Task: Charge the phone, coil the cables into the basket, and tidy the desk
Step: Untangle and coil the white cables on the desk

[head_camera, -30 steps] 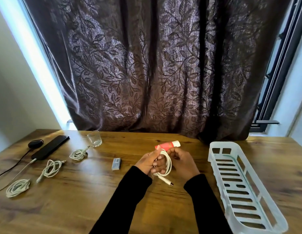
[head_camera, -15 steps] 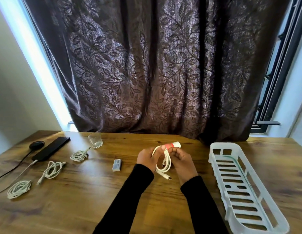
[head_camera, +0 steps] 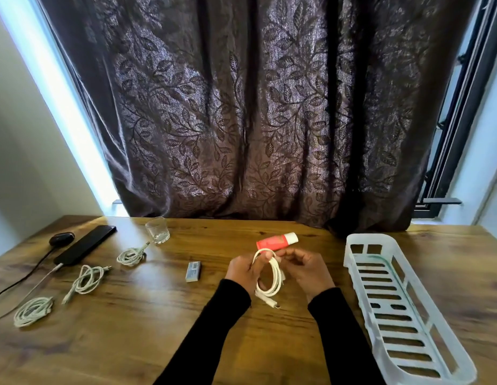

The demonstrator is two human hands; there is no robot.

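Above the middle of the wooden desk, my left hand (head_camera: 243, 270) and my right hand (head_camera: 308, 269) both grip a white cable (head_camera: 272, 276) wound into a loop, one plug end hanging below. The white slotted basket (head_camera: 353, 255) lies to the right, with nothing inside it. A black phone (head_camera: 85, 244) rests at the far left with a cable plugged into its near end. Three coiled white cables lie on the left: one near the glass (head_camera: 130, 255), one in the middle (head_camera: 86, 279), one by the front left (head_camera: 32, 311).
A small clear glass (head_camera: 157, 230) stands at the back left. A red and white tube (head_camera: 276, 240) lies just beyond my hands. A small grey box (head_camera: 193, 271) sits left of my left hand. A black charger (head_camera: 61, 238) is beside the phone. A dark curtain hangs behind the desk.
The loop of cable has been turned and opened wider between my hands, which have shifted slightly apart. Everything on the desk lies where it was.
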